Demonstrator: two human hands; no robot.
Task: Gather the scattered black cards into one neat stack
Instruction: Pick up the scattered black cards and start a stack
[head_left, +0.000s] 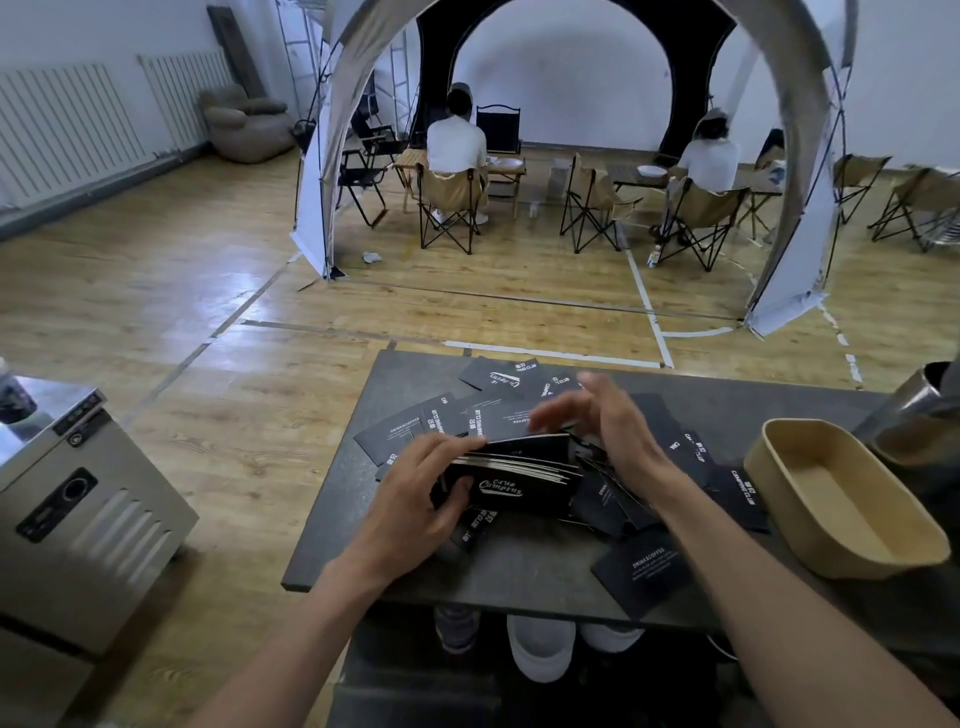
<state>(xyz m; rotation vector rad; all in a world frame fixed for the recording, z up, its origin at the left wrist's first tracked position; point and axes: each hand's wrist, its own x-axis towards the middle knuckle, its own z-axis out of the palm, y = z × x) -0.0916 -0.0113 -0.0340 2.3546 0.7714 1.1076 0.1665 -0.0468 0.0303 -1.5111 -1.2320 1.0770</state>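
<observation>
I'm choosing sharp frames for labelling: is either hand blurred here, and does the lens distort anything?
Head view: the right hand is smeared by motion blur over the scattered cards; the left hand, gripping the stack, is sharper; the wide lens bows the tent arch, and glare streaks the wooden floor.

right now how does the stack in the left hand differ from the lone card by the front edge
The stack is many cards gripped by the left hand; the lone card lies untouched. The stack is held tilted up; the lone card lies flat on the table. The stack's front shows a script logo; the lone card, small text. Both are black with white print.
</observation>
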